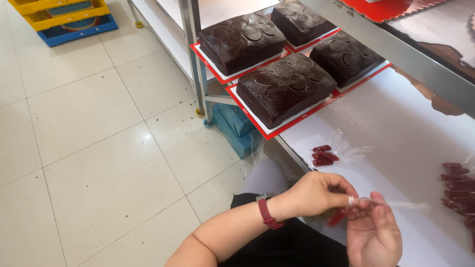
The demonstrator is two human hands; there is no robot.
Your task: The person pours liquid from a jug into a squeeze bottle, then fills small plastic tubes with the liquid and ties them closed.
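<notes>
Pinching the end of a thin clear plastic wrapper (pixel 396 203), the person's left hand (pixel 316 194) was closed with fingertips pressed together, a dark red watch (pixel 267 213) strapped at its wrist. Just beside it the right hand (pixel 373 236) was held palm up and half open, its fingers curled loosely under the same wrapper, so both hands met just off the near edge of the white bench (pixel 396 128). A small red candy piece (pixel 337 217) showed between the two hands; from where I stood I could not tell which hand actually held it. On the bench, near that front edge, lay a little heap of red candies (pixel 324 155) beside a crumpled clear wrapper (pixel 352 148). More red candies (pixel 457 190) sat toward the right edge. Farther back, four chocolate cakes with swirled tops rested on red-rimmed white boards, the nearest cake (pixel 284 88) overhanging the bench's left edge. A blue bag (pixel 236 126) lay on the tiled floor (pixel 99 148) below it.
</notes>
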